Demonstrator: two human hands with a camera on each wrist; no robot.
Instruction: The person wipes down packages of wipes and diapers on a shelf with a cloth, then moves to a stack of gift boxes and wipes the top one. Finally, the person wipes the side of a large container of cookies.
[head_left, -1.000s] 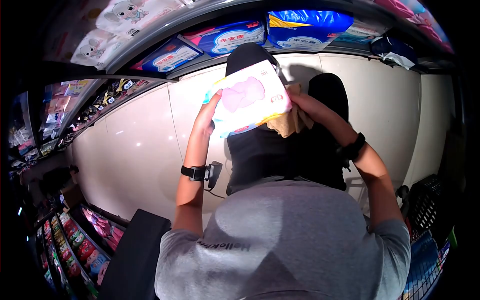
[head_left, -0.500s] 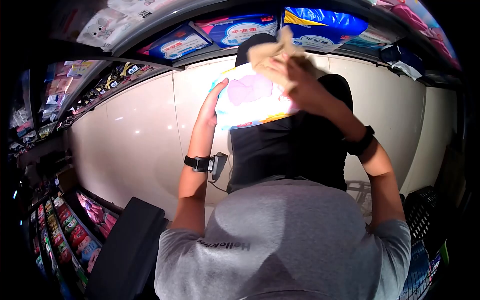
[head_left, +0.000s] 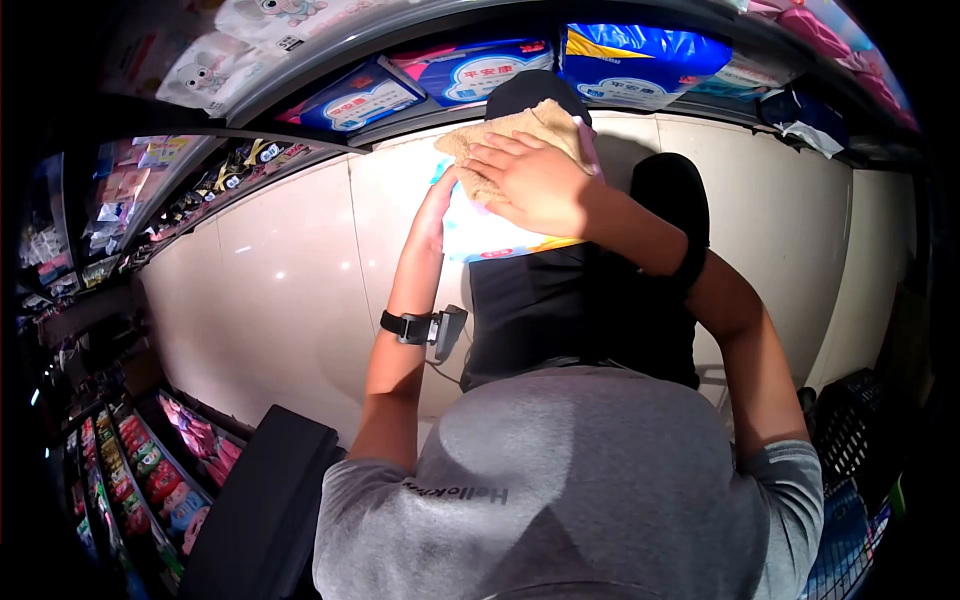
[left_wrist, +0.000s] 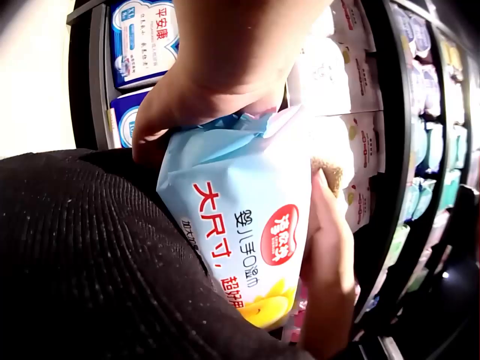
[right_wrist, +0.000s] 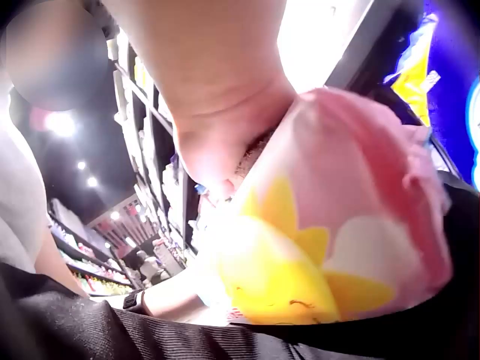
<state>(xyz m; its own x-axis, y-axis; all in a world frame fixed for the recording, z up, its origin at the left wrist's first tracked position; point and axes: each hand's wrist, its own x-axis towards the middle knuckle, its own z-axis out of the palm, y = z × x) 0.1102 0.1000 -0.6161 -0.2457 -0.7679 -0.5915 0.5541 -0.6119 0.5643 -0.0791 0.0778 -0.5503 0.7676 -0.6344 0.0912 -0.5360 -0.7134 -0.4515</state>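
A pack of baby wet wipes (head_left: 475,238) rests over the person's dark-trousered legs. At its left end, my left hand (head_left: 436,212) holds it with the thumb along the edge. A tan cloth (head_left: 562,130) is spread across the upper face, hiding most of the print. My right hand (head_left: 540,188) lies on that cloth with its fingers extended toward the left end. From the left wrist, the pack's light blue side (left_wrist: 247,195) with red lettering shows, the left hand (left_wrist: 202,105) at its crimped end. The right wrist view shows the pack's pink end (right_wrist: 352,195).
Blue packages (head_left: 640,65) line the low shelf ahead, just beyond the knees. More stocked shelving (head_left: 210,185) runs down the left. A black box-like object (head_left: 265,500) stands at lower left, and a dark basket (head_left: 850,430) at lower right. Pale tiled floor (head_left: 290,260) lies between.
My right hand let go of the pack's right end, lifted the tan cloth from beside it and laid it over the top, moving left across it. The left hand keeps its hold.
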